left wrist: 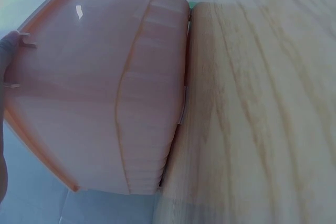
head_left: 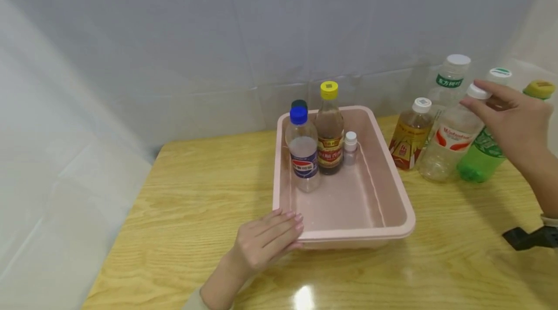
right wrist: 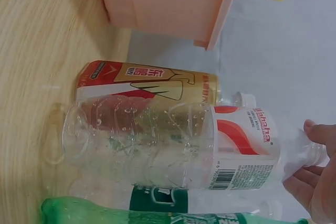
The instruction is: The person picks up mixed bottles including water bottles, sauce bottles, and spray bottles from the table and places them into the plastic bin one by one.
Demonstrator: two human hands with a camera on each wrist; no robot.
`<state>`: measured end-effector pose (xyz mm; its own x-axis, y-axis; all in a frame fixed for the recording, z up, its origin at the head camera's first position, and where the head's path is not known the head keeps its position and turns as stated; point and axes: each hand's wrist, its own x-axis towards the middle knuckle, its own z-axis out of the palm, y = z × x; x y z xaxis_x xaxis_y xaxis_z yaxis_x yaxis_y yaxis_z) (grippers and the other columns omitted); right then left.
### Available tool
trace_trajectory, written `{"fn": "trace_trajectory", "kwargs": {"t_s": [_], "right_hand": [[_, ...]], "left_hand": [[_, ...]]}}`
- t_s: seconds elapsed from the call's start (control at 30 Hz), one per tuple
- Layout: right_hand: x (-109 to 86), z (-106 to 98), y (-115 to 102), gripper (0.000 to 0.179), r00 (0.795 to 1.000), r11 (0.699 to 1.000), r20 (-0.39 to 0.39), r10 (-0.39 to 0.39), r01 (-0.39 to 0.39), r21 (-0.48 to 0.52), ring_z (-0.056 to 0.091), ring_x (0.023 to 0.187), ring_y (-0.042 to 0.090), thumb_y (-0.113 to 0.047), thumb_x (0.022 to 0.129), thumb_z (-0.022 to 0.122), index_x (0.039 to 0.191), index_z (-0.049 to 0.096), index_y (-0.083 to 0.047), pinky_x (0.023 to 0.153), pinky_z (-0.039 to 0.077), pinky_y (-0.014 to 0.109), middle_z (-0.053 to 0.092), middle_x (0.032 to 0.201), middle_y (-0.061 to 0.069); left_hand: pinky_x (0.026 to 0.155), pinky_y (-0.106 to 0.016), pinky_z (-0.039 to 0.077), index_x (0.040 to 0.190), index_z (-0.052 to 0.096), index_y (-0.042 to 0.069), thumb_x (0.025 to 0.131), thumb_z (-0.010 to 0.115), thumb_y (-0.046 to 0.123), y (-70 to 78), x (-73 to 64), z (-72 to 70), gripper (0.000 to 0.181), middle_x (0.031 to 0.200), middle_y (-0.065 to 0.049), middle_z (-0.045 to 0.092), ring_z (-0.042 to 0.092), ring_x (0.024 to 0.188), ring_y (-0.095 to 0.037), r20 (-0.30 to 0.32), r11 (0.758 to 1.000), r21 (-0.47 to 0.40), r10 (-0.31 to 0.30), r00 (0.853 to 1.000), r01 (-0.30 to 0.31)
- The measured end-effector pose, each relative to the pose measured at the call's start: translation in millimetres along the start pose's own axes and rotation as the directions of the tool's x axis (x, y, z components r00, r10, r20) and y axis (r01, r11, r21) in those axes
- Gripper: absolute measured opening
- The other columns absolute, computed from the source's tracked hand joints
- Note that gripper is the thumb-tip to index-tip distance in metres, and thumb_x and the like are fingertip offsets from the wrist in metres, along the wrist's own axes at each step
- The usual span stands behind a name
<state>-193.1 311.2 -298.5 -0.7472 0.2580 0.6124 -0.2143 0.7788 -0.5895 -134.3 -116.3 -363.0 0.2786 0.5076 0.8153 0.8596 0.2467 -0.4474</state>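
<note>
1. Right hand [head_left: 520,116], right of the head frame: thumb and fingers clamped on the neck, just below the white cap, of a clear, ribbed plastic bottle with a red-and-white label [head_left: 451,138].
2. This bottle: right of centre in the frame, upright with a slight tilt; whether its base touches the pale wood-grain table [head_left: 209,193] cannot be told.
3. Left hand [head_left: 268,240], lower centre: fingers extended, lying across the near-left corner of a pink rectangular plastic tub [head_left: 348,235].
4. Inside the tub, centre: a clear bottle with a blue cap [head_left: 303,155], a dark-liquid bottle with a yellow cap [head_left: 330,145] and a small white-capped bottle [head_left: 350,150].
5. Beside the clear, ribbed bottle: a gold-and-red bottle [head_left: 405,143] to its left, a translucent green bottle [head_left: 479,160] to its right.
</note>
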Motion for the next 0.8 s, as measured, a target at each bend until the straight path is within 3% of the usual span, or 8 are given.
{"fn": "trace_trajectory", "kwargs": {"t_s": [0.13, 0.23, 0.33, 0.43, 0.53, 0.63, 0.77, 0.8], "right_hand": [[-0.7, -4.4, -5.8, 0.041, 1.0, 1.0, 0.006, 0.0, 0.0, 0.016, 0.041, 0.073, -0.027, -0.022, 0.087, 0.069, 0.126, 0.061, -0.009, 0.065, 0.03, -0.008, 0.042, 0.072, -0.042], [-3.6, -9.5, -10.0, 0.044, 0.998, 0.998, 0.035, 0.055, -0.055, 0.0, 0.042, 0.078, -0.027, -0.029, 0.089, 0.066, 0.131, 0.057, -0.018, 0.072, 0.036, -0.007, 0.049, 0.08, -0.037], [-7.2, -14.9, -14.3, 0.046, 0.992, 0.994, 0.067, 0.11, -0.109, -0.026, 0.04, 0.08, -0.026, -0.035, 0.091, 0.062, 0.136, 0.051, -0.028, 0.082, 0.041, -0.002, 0.067, 0.103, -0.012], [-9.7, -19.1, -19.0, 0.046, 0.989, 0.992, 0.084, 0.122, -0.12, -0.025, 0.039, 0.082, -0.026, -0.035, 0.093, 0.06, 0.137, 0.047, -0.032, 0.095, 0.044, 0.007, 0.062, 0.125, 0.009], [-9.9, -22.1, -23.4, 0.046, 0.992, 0.995, 0.081, 0.092, -0.094, 0.016, 0.042, 0.083, -0.025, -0.03, 0.093, 0.06, 0.137, 0.048, -0.03, 0.097, 0.044, 0.008, 0.064, 0.118, -0.008], [-11.0, -24.9, -29.1, 0.045, 0.995, 0.997, 0.082, 0.061, -0.064, 0.037, 0.044, 0.086, -0.025, -0.027, 0.092, 0.062, 0.136, 0.05, -0.029, 0.096, 0.044, 0.005, 0.062, 0.12, -0.01], [-14.8, -28.3, -39.2, 0.045, 0.995, 0.999, 0.095, 0.037, -0.038, 0.008, 0.042, 0.096, -0.027, -0.029, 0.092, 0.062, 0.135, 0.048, -0.035, 0.102, 0.041, 0.008, 0.052, 0.137, 0.01], [-15.6, -29.1, -41.8, 0.046, 0.995, 1.0, 0.094, 0.026, -0.026, 0.005, 0.041, 0.099, -0.027, -0.029, 0.092, 0.062, 0.135, 0.048, -0.036, 0.103, 0.04, 0.009, 0.051, 0.138, 0.009]], "left_hand": [[0.076, -0.029, 0.062, 0.081, 0.072, 0.004, 0.088, 0.066, 0.024, -0.2, -0.1, -0.1, 0.021, 0.08, -0.012, 0.073, 0.072, 0.072, -0.02, 0.001, 1.0, 0.0, 0.001, 1.0, -0.001], [0.076, -0.029, 0.062, 0.081, 0.072, 0.004, 0.087, 0.067, 0.024, -0.7, 0.1, 0.1, 0.021, 0.08, -0.012, 0.073, 0.072, 0.072, -0.02, 0.001, 1.0, 0.002, 0.003, 1.0, -0.003], [0.076, -0.029, 0.062, 0.082, 0.072, 0.004, 0.087, 0.067, 0.024, -1.0, 0.4, 0.3, 0.021, 0.081, -0.012, 0.073, 0.072, 0.073, -0.02, 0.001, 1.0, 0.002, 0.003, 1.0, -0.003], [0.076, -0.029, 0.062, 0.082, 0.072, 0.004, 0.086, 0.068, 0.024, -1.1, 0.8, 0.4, 0.021, 0.081, -0.012, 0.073, 0.072, 0.073, -0.021, -0.002, 1.0, 0.0, 0.001, 1.0, -0.001], [0.076, -0.03, 0.062, 0.081, 0.072, 0.004, 0.086, 0.068, 0.024, -1.3, 1.2, 0.5, 0.021, 0.08, -0.012, 0.073, 0.072, 0.073, -0.021, -0.004, 1.0, -0.001, 0.0, 1.0, 0.0], [0.075, -0.029, 0.062, 0.081, 0.072, 0.004, 0.087, 0.067, 0.024, -1.3, 1.6, 0.5, 0.021, 0.08, -0.012, 0.073, 0.072, 0.073, -0.02, -0.007, 1.0, 0.0, 0.0, 1.0, 0.0], [0.075, -0.029, 0.062, 0.08, 0.072, 0.004, 0.087, 0.067, 0.024, -0.7, 1.6, 0.1, 0.022, 0.08, -0.012, 0.073, 0.072, 0.072, -0.02, -0.008, 1.0, 0.001, -0.001, 1.0, 0.001], [0.075, -0.029, 0.062, 0.08, 0.072, 0.004, 0.087, 0.067, 0.024, -0.6, 1.6, 0.0, 0.021, 0.08, -0.012, 0.073, 0.072, 0.072, -0.02, -0.008, 1.0, 0.0, -0.002, 1.0, 0.002]]}}
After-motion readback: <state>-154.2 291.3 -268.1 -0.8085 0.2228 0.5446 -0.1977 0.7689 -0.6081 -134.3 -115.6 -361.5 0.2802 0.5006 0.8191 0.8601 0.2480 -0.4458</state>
